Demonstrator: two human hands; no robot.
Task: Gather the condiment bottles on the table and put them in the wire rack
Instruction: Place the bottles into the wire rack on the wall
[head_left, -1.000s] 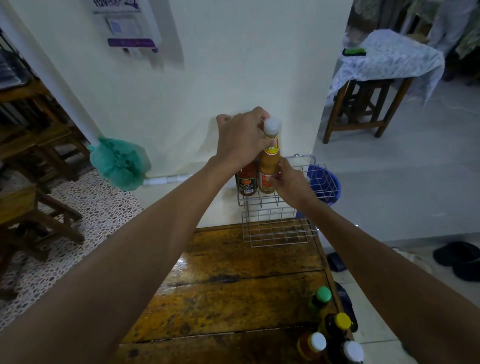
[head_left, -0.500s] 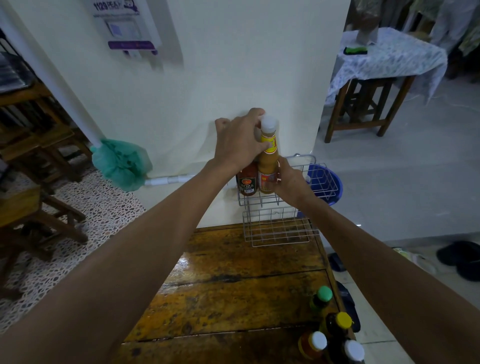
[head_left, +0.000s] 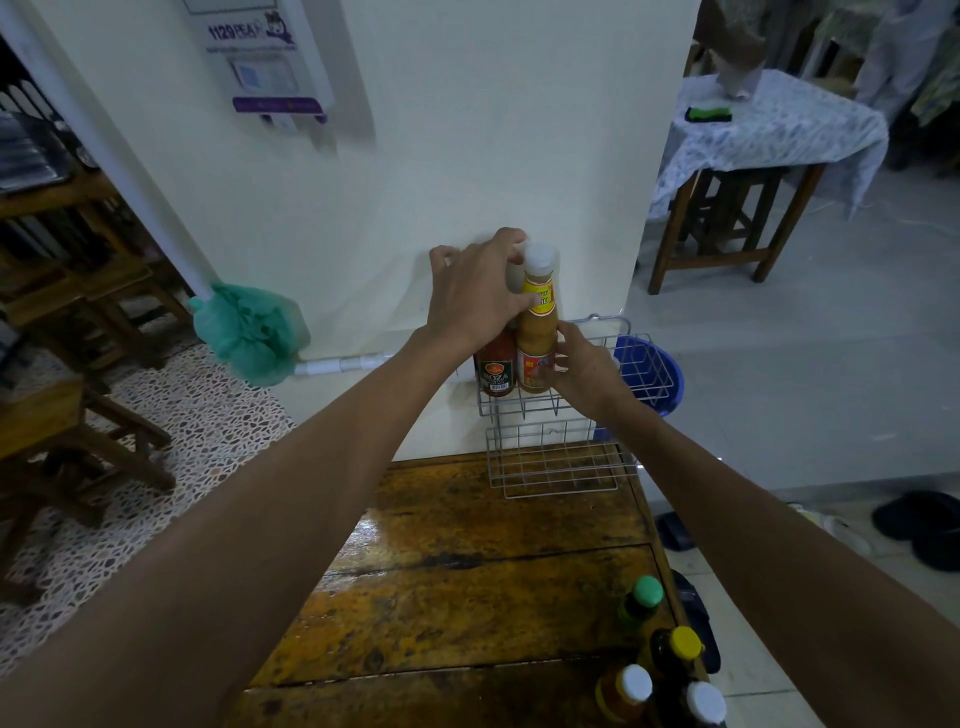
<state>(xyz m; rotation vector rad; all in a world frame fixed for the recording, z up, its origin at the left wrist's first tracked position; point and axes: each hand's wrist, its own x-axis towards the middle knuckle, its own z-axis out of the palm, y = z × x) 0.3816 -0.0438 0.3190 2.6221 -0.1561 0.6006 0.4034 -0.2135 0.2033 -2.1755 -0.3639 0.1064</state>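
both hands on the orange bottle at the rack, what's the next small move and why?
Probably let go and draw both hands back. The orange sauce bottle already stands upright in the wire rack's upper tier beside the red sauce bottle, with the left hand at its neck and the right hand at its base. Four bottles still wait on the table.
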